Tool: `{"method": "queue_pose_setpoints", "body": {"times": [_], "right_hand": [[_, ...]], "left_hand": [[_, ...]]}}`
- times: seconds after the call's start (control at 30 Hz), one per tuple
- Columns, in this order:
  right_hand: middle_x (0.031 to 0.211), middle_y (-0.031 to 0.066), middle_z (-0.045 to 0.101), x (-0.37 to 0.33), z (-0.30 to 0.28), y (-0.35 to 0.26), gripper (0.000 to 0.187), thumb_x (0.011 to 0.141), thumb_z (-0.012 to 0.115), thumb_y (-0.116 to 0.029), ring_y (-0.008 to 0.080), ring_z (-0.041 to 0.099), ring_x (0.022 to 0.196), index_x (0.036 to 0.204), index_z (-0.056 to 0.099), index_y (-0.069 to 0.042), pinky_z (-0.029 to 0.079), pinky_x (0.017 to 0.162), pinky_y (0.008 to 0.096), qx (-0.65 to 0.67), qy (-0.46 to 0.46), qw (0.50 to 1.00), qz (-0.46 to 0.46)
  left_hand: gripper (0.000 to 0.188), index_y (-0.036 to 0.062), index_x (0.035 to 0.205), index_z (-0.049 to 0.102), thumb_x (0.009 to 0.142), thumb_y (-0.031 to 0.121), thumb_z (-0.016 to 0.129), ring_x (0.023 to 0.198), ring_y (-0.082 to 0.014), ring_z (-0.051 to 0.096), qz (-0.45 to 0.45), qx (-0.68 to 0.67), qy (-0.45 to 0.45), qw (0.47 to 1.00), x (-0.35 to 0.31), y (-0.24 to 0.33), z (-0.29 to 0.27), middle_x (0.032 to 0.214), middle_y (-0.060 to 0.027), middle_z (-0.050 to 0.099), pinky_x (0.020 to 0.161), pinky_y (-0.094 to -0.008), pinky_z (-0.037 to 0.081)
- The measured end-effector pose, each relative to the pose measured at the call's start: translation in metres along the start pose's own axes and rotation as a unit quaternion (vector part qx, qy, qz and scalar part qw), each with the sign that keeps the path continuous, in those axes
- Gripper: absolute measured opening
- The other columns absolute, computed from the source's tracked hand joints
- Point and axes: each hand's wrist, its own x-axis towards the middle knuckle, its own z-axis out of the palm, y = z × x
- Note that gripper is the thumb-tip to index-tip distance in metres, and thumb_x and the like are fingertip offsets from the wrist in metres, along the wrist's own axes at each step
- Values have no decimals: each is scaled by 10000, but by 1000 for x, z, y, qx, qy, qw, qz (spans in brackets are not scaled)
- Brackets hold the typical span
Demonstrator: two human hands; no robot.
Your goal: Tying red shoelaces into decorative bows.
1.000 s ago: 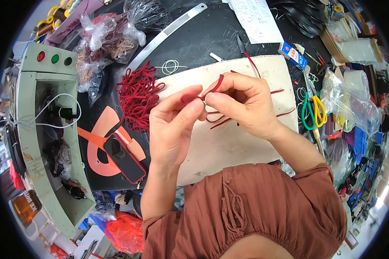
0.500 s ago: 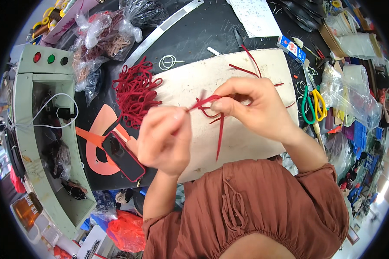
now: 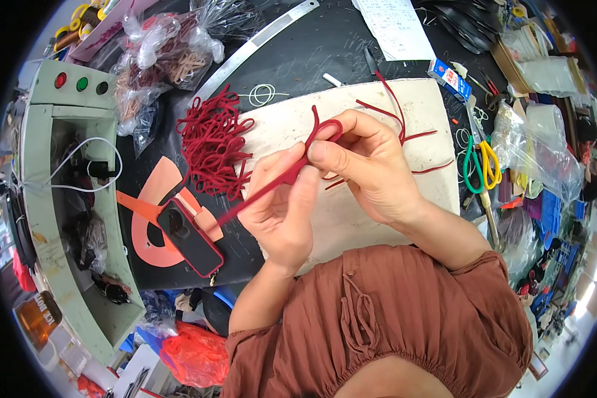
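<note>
A dark red cord (image 3: 255, 200) is pinched between both of my hands above a cream board (image 3: 278, 119). My right hand (image 3: 371, 166) has thumb and fingers closed on it, and a small loop stands up past the fingertips. Close against it, my left hand (image 3: 282, 205) grips the same cord between thumb and fingers. One cord end points up and away, while the other trails down past my left hand, blurred. The crossing between the fingertips is partly hidden. Loose red cord pieces (image 3: 419, 135) lie on the board beyond my right hand.
Left of the board sits a heap of red looped cords (image 3: 213, 142). Nearby are a phone (image 3: 189, 237), orange pieces (image 3: 154, 247) and a metal ruler (image 3: 259, 43). Yellow-and-green-handled scissors (image 3: 487, 166), a blue box (image 3: 448, 79) and plastic bags (image 3: 544, 139) are on the right.
My left hand has come in against the right and turned its palm upward. The cord now forms a raised loop at my right fingertips, with its tail trailing past my left hand.
</note>
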Motion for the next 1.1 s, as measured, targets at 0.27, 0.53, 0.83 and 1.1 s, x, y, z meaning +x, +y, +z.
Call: {"method": "queue_pose_setpoints", "body": {"times": [0.27, 0.53, 0.83, 1.1], "right_hand": [[887, 24, 586, 25, -25, -27, 164, 757, 631, -75, 143, 540, 837, 920, 615, -68, 432, 703, 256, -340, -49, 904, -254], [790, 36, 585, 49, -34, -11, 250, 583, 626, -45, 202, 555, 727, 828, 644, -93, 450, 601, 292, -558, -132, 630, -523], [728, 78, 573, 1, -14, 22, 232, 653, 702, -45, 214, 549, 609, 873, 631, -26, 451, 524, 286, -434, -84, 814, -377], [779, 4, 567, -7, -18, -15, 254, 530, 622, -81, 191, 538, 716, 784, 637, -86, 419, 616, 280, -597, -59, 645, -473]], "left_hand": [[126, -38, 901, 623, 787, 11, 602, 638, -119, 576, -277, -123, -58, 951, 11, 24, -13, 794, -96, 627, 597, -237, 461], [133, -24, 913, 616, 784, 5, 606, 650, -123, 576, -348, -191, -65, 916, 6, 38, -14, 843, -104, 630, 602, -243, 476], [162, 7, 982, 578, 862, 111, 544, 721, -89, 564, -255, -214, 86, 939, 17, 13, -7, 866, -38, 618, 693, -234, 451], [113, -33, 905, 605, 806, 22, 602, 773, -88, 523, -151, 6, -57, 987, 8, 5, -4, 885, -61, 579, 676, -202, 417]]}}
